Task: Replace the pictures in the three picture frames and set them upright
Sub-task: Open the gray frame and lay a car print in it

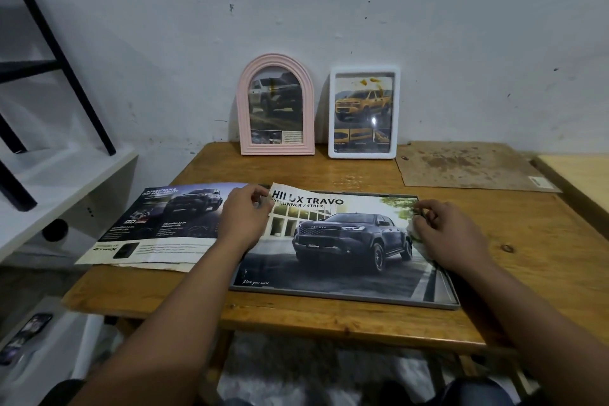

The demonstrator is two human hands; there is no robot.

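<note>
Fitting the truck poster [346,241] into the gray frame [346,298] lying flat on the desk [514,241], long axis running left-right. Left hand [245,216] is pinching the poster's raised top-left corner; right hand [445,231] is pinching at the top-right edge (both equally near). Pink frame [276,105] and white frame [364,114] are standing behind.

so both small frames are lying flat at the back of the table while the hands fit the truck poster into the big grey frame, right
Not quite. In the head view the pink arched frame and the white frame stand upright against the wall, not flat. The rest holds: both hands work the truck poster into the grey frame.
</note>
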